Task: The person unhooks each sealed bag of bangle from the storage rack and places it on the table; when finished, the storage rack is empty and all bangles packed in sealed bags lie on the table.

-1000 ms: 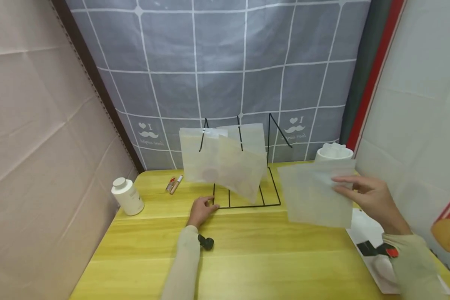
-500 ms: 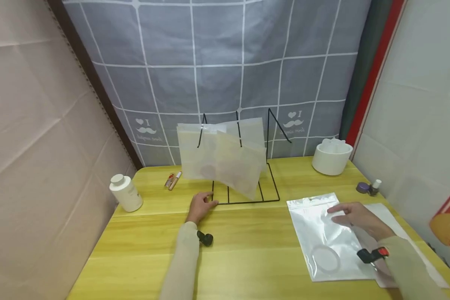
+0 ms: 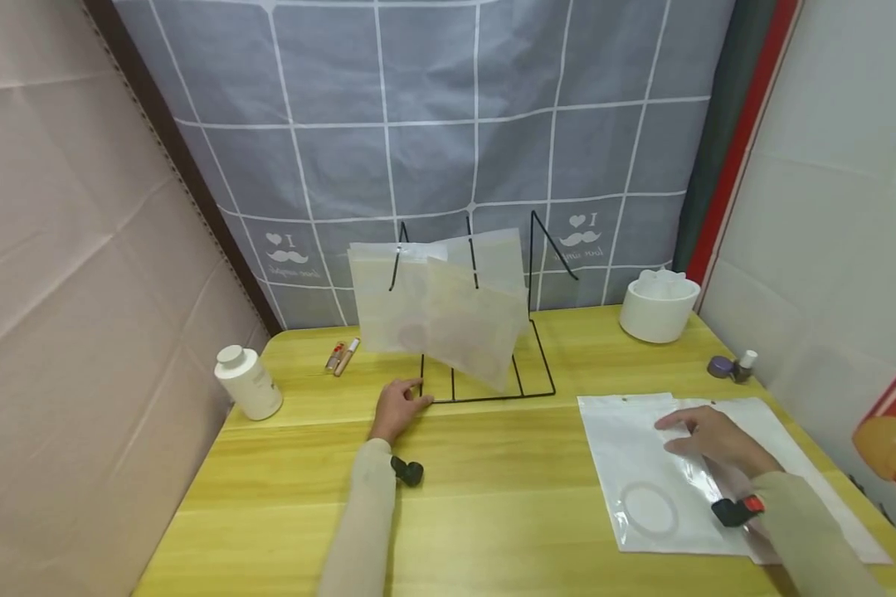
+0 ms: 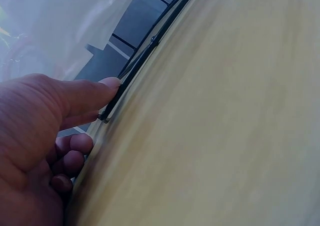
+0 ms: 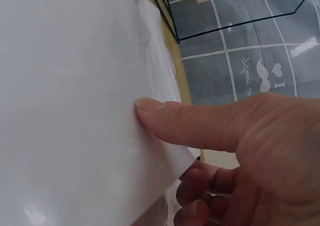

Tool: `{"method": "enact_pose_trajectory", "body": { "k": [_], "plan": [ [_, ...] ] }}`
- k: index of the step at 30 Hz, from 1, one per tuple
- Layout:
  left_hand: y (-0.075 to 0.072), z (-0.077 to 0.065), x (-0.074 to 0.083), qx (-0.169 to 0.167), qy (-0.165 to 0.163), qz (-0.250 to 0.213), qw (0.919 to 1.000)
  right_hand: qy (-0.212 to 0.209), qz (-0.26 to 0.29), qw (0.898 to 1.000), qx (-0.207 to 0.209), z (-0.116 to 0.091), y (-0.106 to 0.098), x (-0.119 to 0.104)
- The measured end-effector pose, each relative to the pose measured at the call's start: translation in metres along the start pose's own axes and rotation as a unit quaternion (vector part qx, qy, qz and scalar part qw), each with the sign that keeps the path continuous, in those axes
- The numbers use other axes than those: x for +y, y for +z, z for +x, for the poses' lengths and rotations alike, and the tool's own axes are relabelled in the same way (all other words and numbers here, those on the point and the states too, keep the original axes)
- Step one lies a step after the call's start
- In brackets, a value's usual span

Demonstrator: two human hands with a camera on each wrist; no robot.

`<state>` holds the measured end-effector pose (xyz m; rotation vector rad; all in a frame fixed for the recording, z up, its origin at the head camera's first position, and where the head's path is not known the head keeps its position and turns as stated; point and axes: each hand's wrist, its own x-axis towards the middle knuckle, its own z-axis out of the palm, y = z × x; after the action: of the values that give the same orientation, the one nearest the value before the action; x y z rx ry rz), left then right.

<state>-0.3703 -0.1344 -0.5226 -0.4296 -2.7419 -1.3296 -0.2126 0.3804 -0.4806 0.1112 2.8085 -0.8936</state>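
Observation:
Two of my left hand's [image 3: 396, 410] fingertips pinch the front left base corner of a black wire rack [image 3: 493, 400]; the left wrist view shows the thumb [image 4: 82, 95] on its bar. Several whitish translucent bags [image 3: 396, 307] lean upright in that rack. At the right, a white zip bag [image 3: 623, 448] with a round outline in its lower part lies flat on the table, overlapping another white bag [image 3: 806, 489]. Over its upper right part rests my right hand [image 3: 717, 439], thumb and forefinger spread apart. In the right wrist view the thumb [image 5: 195, 123] lies straight across the bag's surface.
A white bottle [image 3: 250, 385] stands at the left edge beside two small tubes [image 3: 342, 356]. Back right holds a round white pot [image 3: 657, 308], with a purple-lidded jar [image 3: 720, 366] and a small white-capped bottle [image 3: 744, 365] nearer the edge. Walls enclose both sides.
My right hand has lowered the white zip bag from the air onto the table, where it has settled flat. The left hand has stayed at the rack's corner.

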Motion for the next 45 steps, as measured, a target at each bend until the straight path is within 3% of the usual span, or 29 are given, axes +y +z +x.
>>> {"method": "enact_pose_trajectory", "body": {
  "k": [9,13,16,19,22,26,28,31,36,40,45],
  "plan": [
    [-0.002,0.0,-0.001,0.002,0.006,0.01,0.9999,0.024,-0.023,0.999,0.024,0.0,0.0,-0.006],
    [-0.006,-0.001,-0.002,0.002,0.004,0.012,0.9999,-0.016,-0.009,0.998,0.066,0.009,0.001,-0.014],
    [-0.008,-0.003,-0.001,0.003,0.0,0.013,0.9999,-0.059,0.022,0.991,0.12,0.019,0.006,-0.037],
    [-0.009,-0.003,-0.001,0.004,-0.005,0.018,0.9998,-0.114,0.069,0.975,0.177,0.03,0.016,-0.073],
    [-0.009,-0.003,-0.002,0.006,-0.006,0.02,0.9998,-0.203,0.134,0.946,0.214,0.041,0.027,-0.111],
    [-0.007,-0.003,-0.002,0.002,-0.004,0.02,0.9998,-0.323,0.207,0.899,0.211,0.057,0.034,-0.155],
    [-0.006,-0.002,-0.002,-0.001,-0.002,0.02,0.9998,-0.361,0.225,0.883,0.197,0.065,0.034,-0.174],
    [-0.006,0.0,-0.001,0.001,0.001,0.016,0.9999,-0.386,0.261,0.868,0.173,0.076,0.033,-0.197],
    [-0.003,0.0,-0.001,0.001,0.006,0.015,0.9999,-0.379,0.37,0.84,0.117,0.094,0.038,-0.214],
    [-0.001,-0.002,-0.001,-0.003,0.006,0.017,0.9998,-0.372,0.396,0.833,0.105,0.102,0.044,-0.218],
    [0.0,-0.001,0.0,-0.001,0.007,0.017,0.9998,-0.363,0.375,0.844,0.121,0.106,0.044,-0.225]
  ]
}}
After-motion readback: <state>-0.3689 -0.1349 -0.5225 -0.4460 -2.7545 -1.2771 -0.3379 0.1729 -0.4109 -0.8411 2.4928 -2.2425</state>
